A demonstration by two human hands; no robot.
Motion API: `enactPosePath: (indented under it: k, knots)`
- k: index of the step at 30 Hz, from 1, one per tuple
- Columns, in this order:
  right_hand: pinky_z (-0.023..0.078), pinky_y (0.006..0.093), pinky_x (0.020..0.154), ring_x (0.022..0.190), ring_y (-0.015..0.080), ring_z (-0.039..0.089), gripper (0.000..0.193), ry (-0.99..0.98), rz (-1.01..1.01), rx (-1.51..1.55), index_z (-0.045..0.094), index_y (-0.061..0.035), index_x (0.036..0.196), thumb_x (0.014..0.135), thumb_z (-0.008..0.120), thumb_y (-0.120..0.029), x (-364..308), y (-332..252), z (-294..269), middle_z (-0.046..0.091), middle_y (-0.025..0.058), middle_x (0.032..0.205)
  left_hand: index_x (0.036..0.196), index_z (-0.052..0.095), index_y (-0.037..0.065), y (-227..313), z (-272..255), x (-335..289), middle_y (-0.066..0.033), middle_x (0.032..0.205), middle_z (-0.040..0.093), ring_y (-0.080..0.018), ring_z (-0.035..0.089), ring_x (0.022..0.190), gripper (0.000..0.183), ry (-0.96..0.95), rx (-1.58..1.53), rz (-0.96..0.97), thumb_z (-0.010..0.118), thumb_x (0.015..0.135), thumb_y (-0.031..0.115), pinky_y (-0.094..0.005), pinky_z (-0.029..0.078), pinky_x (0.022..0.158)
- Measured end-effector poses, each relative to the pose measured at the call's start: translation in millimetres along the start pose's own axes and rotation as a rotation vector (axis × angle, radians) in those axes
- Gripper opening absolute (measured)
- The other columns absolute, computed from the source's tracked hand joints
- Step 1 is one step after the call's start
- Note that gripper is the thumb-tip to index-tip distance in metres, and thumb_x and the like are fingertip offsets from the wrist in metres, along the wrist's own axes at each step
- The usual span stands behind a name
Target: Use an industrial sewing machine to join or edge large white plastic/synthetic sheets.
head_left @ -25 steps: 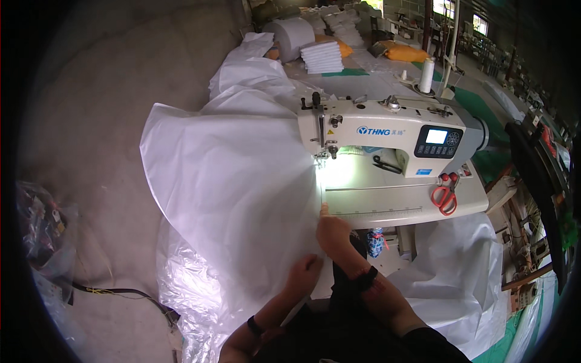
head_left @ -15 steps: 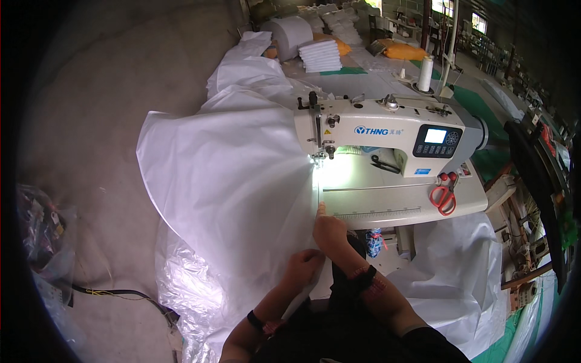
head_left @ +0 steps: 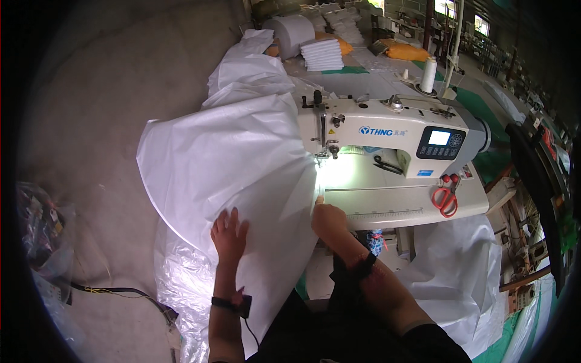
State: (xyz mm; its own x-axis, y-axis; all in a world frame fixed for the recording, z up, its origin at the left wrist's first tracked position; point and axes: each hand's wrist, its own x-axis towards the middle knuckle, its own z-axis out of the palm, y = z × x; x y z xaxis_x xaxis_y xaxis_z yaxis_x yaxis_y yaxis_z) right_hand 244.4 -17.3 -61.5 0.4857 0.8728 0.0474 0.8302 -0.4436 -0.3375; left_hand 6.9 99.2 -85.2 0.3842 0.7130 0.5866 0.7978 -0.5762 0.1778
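A workshop with a bare concrete floor (head_left: 109, 91) surrounds a pale tabletop (head_left: 393, 202) carrying a white sewing machine (head_left: 387, 130). A large white sheet (head_left: 230, 163) hangs off the tabletop's left edge, its edge reaching the lit needle (head_left: 319, 158). The left hand (head_left: 229, 233) lies flat on it, fingers spread; the right hand (head_left: 328, 216) rests at the tabletop's front edge with fingers curled on the sheet's edge. Judging by the loose bulk left of the needle, most of the seam seems unsewn. Red scissors (head_left: 446, 198) lie near the right edge; folded white stacks (head_left: 322, 54) and a thread cone (head_left: 428, 75) sit beyond.
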Motion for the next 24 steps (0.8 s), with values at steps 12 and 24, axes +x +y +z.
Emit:
enactPosePath:
  k: [12,24]
  knots:
    - [0.051,0.0406,0.065,0.076,0.03,0.066,0.028,0.031,0.045,-0.021,0.058,0.003,0.1,0.088,0.042,-0.016,69.8,12.1,4.1,0.066,0.0153,0.081,0.122,0.053,0.021,-36.4,35.1,72.8,-0.0111,0.13,0.045,-0.0366,0.042,0.118,0.047,-0.257,0.152,0.051,0.055,0.081,0.044,-0.0611,0.033,0.088]
    - [0.046,0.031,0.039,0.058,0.0216,0.064,0.024,-0.607,0.157,0.987,0.053,-0.0017,0.103,0.092,0.045,-0.021,-67.7,14.7,85.6,0.062,0.015,0.086,0.122,0.052,0.018,-29.8,18.3,20.6,-0.0093,0.132,0.044,-0.033,0.039,0.122,0.05,-0.221,0.091,0.025,0.047,0.085,0.051,-0.062,0.031,0.092]
